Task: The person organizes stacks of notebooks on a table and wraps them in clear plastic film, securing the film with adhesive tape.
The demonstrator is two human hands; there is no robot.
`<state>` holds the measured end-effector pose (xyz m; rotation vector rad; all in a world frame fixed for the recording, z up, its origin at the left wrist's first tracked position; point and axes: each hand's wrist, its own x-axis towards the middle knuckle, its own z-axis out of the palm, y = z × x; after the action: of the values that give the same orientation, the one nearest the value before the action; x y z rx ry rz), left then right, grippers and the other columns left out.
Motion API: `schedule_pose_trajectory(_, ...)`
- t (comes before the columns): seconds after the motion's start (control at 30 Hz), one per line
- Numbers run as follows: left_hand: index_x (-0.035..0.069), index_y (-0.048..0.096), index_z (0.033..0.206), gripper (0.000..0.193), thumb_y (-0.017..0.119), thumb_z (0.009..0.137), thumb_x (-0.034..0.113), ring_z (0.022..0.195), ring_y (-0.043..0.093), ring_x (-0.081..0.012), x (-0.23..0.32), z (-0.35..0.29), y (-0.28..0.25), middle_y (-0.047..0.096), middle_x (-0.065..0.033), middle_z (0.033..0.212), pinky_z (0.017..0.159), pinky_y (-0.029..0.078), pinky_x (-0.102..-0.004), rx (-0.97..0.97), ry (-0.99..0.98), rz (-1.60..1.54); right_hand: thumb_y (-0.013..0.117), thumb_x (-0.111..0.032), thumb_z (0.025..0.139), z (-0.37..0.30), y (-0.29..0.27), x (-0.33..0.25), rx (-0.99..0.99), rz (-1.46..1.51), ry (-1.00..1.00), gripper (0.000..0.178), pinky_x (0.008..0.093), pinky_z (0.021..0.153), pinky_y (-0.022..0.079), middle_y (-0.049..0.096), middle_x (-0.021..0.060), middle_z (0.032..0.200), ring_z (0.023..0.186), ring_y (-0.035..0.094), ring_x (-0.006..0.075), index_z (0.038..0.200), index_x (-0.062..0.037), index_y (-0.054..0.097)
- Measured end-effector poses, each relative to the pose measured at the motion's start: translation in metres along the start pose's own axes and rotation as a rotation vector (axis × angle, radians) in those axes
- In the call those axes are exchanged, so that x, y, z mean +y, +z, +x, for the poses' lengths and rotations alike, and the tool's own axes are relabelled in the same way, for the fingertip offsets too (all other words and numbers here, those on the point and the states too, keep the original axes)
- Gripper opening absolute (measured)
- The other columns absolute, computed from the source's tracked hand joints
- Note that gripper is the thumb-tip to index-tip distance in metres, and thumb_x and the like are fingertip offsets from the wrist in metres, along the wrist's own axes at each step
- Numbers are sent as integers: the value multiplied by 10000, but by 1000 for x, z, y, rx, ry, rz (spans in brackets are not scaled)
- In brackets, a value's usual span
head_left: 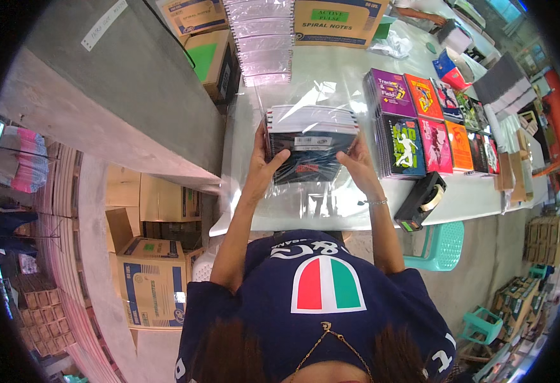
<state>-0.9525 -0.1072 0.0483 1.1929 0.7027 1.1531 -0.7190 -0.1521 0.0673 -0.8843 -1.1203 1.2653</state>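
A stack of spiral notebooks [309, 166] with a dark cover on the near side is held between my hands over the table. Clear plastic film [315, 203] lies around the stack and spreads past it, shiny and wrinkled. My left hand [268, 159] grips the left side, its thumb on the dark cover. On the opposite side my right hand [358, 159] holds the stack the same way. White page edges and the spiral bindings show at the top of the stack. Fingers behind the stack are partly hidden.
Rows of colourful notebooks [425, 147] stand in piles to the right. A black tape dispenser [422, 201] sits at the table's near edge. Tall wrapped notebook stacks [264, 45] and cartons [337, 24] are at the back. A concrete pillar [127, 83] rises on the left.
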Motion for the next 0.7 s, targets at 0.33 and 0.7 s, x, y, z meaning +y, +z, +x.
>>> schedule_pose_trajectory(0.33,48,89,1478,1044,806,746,250,1339,310,-267,-33,-14,-21,296,-154,1440,1116,254,-385,19,26,184,722,-15,774,-11,-15,69,37,-152,39,1017,373,1082,318,334,119,1427,1300,377,228,1506,-109,23)
schedule_pose_trajectory(0.7,40,327,1358,1052,917,522,287,1253,340,-324,-23,-23,11,350,-170,1352,1029,316,-455,367,422,786,767,-58,704,-22,7,47,171,-621,-301,803,447,1111,304,304,155,1400,1352,297,318,1381,-85,336)
